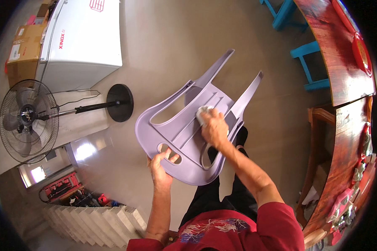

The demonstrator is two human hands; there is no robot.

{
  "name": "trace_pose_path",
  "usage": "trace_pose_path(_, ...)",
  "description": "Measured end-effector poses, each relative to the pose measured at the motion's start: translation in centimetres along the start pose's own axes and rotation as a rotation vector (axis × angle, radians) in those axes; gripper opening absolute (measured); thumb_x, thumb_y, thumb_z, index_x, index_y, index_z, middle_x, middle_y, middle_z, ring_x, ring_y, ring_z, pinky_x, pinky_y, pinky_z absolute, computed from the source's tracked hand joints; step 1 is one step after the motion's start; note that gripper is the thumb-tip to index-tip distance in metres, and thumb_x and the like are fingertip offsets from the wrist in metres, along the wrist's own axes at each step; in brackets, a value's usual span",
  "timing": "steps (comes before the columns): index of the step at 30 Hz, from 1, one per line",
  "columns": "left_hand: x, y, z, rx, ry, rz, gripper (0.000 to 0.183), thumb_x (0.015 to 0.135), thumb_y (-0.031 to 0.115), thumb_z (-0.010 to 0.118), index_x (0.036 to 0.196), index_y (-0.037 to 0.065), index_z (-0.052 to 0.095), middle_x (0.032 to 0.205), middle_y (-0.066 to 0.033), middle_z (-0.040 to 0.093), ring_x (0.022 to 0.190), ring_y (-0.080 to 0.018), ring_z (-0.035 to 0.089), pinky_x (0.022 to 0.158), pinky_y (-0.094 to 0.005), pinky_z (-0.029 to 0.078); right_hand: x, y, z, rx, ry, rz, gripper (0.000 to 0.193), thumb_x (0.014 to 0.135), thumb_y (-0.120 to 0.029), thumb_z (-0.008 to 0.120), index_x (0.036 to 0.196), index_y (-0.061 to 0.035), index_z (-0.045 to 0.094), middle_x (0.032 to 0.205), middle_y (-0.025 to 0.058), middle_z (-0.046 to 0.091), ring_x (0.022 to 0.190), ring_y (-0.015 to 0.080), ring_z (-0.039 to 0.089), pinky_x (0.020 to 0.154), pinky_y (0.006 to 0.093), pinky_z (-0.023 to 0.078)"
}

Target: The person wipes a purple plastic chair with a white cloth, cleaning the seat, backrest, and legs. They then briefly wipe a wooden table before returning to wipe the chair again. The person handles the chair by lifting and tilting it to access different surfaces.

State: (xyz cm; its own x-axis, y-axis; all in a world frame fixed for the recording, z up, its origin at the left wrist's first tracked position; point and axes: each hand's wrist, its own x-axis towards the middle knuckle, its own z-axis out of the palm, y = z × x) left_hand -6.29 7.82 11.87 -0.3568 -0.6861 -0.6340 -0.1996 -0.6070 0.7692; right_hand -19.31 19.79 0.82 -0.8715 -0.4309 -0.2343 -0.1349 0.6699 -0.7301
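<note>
A light purple plastic chair (181, 120) is tilted in front of my legs, its oval handle hole toward me and two legs pointing away. My left hand (160, 166) is closed on the chair's rim at that hole, with fingers showing through the opening. Bunched under my right hand (215, 129) is a whitish cloth (203, 113), pressed against the ribbed middle of the chair. The right fingers are curled over the cloth and hide part of it.
To the left, a black pedestal fan (28, 113) stands by a white chest freezer (86, 37) and a cardboard box (26, 52). Blue stools (312, 65) and a reddish wooden table (351, 138) line the right. Stair-like pale slabs (98, 224) and a red toolbox (63, 187) lie lower left.
</note>
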Motion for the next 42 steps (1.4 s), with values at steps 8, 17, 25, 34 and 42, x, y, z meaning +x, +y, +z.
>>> trace_pose_path(8, -2.3, 0.4, 1.9, 0.007, -0.037, -0.043, 0.048, 0.088, 0.026, 0.056, 0.131, 0.016, 0.037, 0.124, -0.007, 0.043, 0.11, -0.0315, 0.048, 0.08, -0.0514, 0.049, -6.8, -5.9, -4.5, 0.323, -0.165, -0.263, 0.056, 0.061, -0.005, 0.07, 0.115, -0.0162, 0.06, 0.114, 0.0121, 0.054, 0.095, 0.0338, 0.052, 0.079, 0.0404, 0.049)
trace_pose_path(17, -6.2, -1.8, 2.2, 0.169, -0.222, 0.139, 0.041, 0.095, 0.016, 0.046, 0.131, -0.001, 0.035, 0.122, -0.0137, 0.047, 0.105, -0.0294, 0.058, 0.073, -0.0371, 0.057, 3.8, -12.2, -3.3, 0.046, 0.039, -0.242, 0.035, 0.065, -0.004, 0.066, 0.098, -0.0102, 0.062, 0.1, 0.0112, 0.056, 0.09, 0.0327, 0.054, 0.071, 0.0428, 0.052)
trace_pose_path(25, -5.8, -1.0, 2.4, 0.24, -0.323, 0.186, 0.041, 0.097, 0.023, 0.043, 0.129, -0.002, 0.036, 0.121, -0.0128, 0.048, 0.106, -0.0285, 0.058, 0.071, -0.0356, 0.058, 5.1, -11.5, -3.9, 0.101, 0.031, -0.284, 0.028, 0.069, -0.006, 0.064, 0.097, -0.007, 0.063, 0.095, 0.0136, 0.062, 0.088, 0.0341, 0.057, 0.073, 0.0436, 0.051)
trace_pose_path(34, -3.7, -1.4, 2.6, 0.164, -0.148, 0.081, 0.07, 0.094, 0.058, 0.034, 0.134, 0.0, 0.034, 0.13, -0.0124, 0.044, 0.116, -0.0227, 0.047, 0.097, -0.0367, 0.041, -6.2, -6.6, -8.1, 0.276, -0.211, -0.583, 0.053, 0.059, -0.004, 0.069, 0.111, -0.0121, 0.061, 0.115, 0.0067, 0.054, 0.096, 0.0302, 0.049, 0.077, 0.0375, 0.049)
trace_pose_path(42, -3.8, -0.8, 3.4, 0.088, -0.075, 0.08, 0.056, 0.092, 0.043, 0.051, 0.133, 0.009, 0.032, 0.122, -0.0113, 0.045, 0.103, -0.0313, 0.057, 0.077, -0.0403, 0.053, -14.6, -0.8, -7.9, 0.349, -0.274, -0.414, 0.054, 0.061, -0.009, 0.075, 0.112, -0.0171, 0.06, 0.115, 0.0072, 0.054, 0.096, 0.0309, 0.051, 0.075, 0.0399, 0.049)
